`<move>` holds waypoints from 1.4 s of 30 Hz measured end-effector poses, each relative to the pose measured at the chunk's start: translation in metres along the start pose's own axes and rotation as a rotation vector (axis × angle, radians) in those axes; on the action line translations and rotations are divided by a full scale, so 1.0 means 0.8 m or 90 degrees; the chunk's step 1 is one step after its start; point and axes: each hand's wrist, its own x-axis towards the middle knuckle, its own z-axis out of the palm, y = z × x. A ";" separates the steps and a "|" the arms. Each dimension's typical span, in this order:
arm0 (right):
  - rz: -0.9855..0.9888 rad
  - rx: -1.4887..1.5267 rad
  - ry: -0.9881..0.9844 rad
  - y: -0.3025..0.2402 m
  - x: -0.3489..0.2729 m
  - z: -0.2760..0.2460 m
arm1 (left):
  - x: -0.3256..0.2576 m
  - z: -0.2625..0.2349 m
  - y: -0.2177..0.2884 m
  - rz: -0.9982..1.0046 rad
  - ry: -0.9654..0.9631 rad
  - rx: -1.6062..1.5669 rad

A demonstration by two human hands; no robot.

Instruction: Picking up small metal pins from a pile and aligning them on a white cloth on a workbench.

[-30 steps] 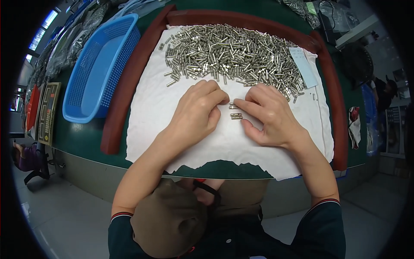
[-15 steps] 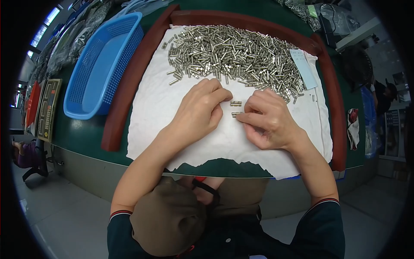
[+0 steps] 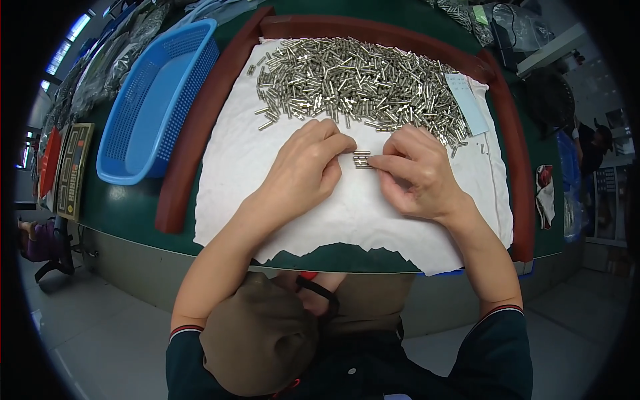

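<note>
- "Silver, shiny, short pins in head view: small bunch lying side by side on white cloth, nearer the wearer than the big pile."
- "Hands?"
- "Left hand curled, fingers narrow, tips by the bunch's upper left. Right hand angled in, thumb and forefinger narrow, forefinger at its right end. Can't tell if either grips."
- "Change?"
- "Half a second ago: two groups, gap between. Now one bunch, right forefinger farther up the cloth."
</note>
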 end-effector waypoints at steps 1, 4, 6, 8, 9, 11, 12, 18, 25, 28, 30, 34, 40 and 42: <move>0.016 -0.017 0.005 -0.001 0.000 0.001 | 0.000 0.001 0.000 0.000 -0.001 -0.001; 0.058 -0.049 0.002 0.001 -0.002 0.003 | 0.000 0.001 0.000 0.001 0.002 -0.001; 0.055 -0.054 -0.014 0.000 -0.003 0.004 | 0.000 0.001 0.000 -0.001 0.003 0.000; 0.051 -0.059 -0.029 0.000 -0.003 0.004 | 0.000 -0.001 -0.001 0.002 -0.003 0.009; 0.036 -0.049 -0.029 0.001 -0.003 0.005 | -0.001 -0.002 -0.001 0.005 -0.009 0.018; 0.021 -0.039 -0.028 0.001 -0.003 0.004 | -0.001 -0.003 -0.001 0.008 -0.009 0.017; 0.018 -0.034 -0.026 0.001 -0.002 0.003 | -0.001 -0.003 0.000 0.011 -0.009 0.016; 0.002 -0.008 -0.016 -0.001 -0.002 0.003 | -0.002 -0.001 -0.001 0.014 -0.010 0.006; -0.027 0.020 -0.025 0.000 -0.002 0.001 | -0.001 -0.004 0.000 0.029 -0.021 0.013; 0.021 0.051 0.027 -0.003 0.000 -0.001 | -0.001 -0.003 0.001 0.039 -0.014 0.016; 0.037 0.035 0.049 0.000 -0.001 0.000 | -0.001 -0.002 0.001 0.018 0.005 -0.002; 0.054 0.002 0.081 0.007 -0.003 0.001 | 0.000 -0.002 0.005 0.027 -0.013 -0.010; 0.116 -0.011 0.161 0.021 -0.001 0.003 | 0.004 0.012 0.035 0.036 -0.077 0.174; 0.115 -0.001 0.185 0.023 -0.003 0.002 | 0.007 0.017 0.050 0.013 -0.116 0.234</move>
